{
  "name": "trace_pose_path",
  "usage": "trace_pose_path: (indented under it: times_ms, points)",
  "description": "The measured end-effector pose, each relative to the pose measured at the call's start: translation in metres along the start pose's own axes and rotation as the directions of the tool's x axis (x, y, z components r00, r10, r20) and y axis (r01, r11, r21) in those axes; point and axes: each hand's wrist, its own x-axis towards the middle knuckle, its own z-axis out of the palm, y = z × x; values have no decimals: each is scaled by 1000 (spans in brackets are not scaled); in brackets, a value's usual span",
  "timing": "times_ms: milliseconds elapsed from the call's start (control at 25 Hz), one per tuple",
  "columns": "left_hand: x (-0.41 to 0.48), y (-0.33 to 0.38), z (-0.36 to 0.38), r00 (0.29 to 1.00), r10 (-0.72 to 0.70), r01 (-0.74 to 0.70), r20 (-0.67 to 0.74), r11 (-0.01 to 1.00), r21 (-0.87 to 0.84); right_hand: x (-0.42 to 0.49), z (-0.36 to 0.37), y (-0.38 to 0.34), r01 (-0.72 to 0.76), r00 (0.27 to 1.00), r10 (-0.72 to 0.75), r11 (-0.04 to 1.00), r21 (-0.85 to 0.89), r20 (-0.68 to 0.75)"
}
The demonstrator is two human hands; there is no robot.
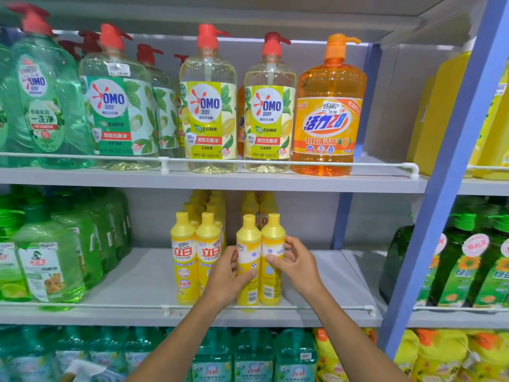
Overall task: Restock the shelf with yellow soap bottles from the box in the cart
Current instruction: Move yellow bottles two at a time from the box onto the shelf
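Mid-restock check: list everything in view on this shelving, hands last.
held yellow soap bottles: two, yellow, middle shelf front
shelved yellow soap bottles: count unclear, yellow, rows left of and behind those
green jugs: several, green, middle shelf left
green-label pump bottles: several, green and clear, top shelf left
yellow-label pump bottles: two, pale yellow, top shelf centre
orange pump bottle: one in front, orange, top shelf right
teal bottles: several, teal, below middle shelf
dark green bottles: several, right of blue post
left hand: grips the left held bottle
right hand: grips the right held bottle
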Motion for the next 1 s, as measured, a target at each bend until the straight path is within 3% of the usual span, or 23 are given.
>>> trace_pose_path:
  times_ms: [160, 280, 520, 760, 880, 1000]
  points:
    - [5, 2, 15, 992, -15, 35, -122, 986, 162, -7, -10, 12, -17, 996, 8, 995, 102, 87]
    - [6, 3, 23, 984, -38, 60, -173, 991, 123, -13, -7, 17, -33, 995, 23, 995, 96, 99]
    - [-8, -4, 16, 997, -72, 73, 16, 997, -29, -11, -8, 24, -32, 999, 34, 998, -44, 34]
    - [-4, -4, 23, 995, -37, 45, -95, 996, 77, -14, -17, 25, -22, 975, 36, 998, -67, 219]
    - [-5, -9, 30, 986, -68, 73, -153, 997, 28, -21, -6, 27, -21, 993, 36, 991, -132, 110]
    - [-6, -15, 25, 993, -95, 94, -64, 995, -16, -19, -10, 33, -15, 997, 27, 986, -168, 68]
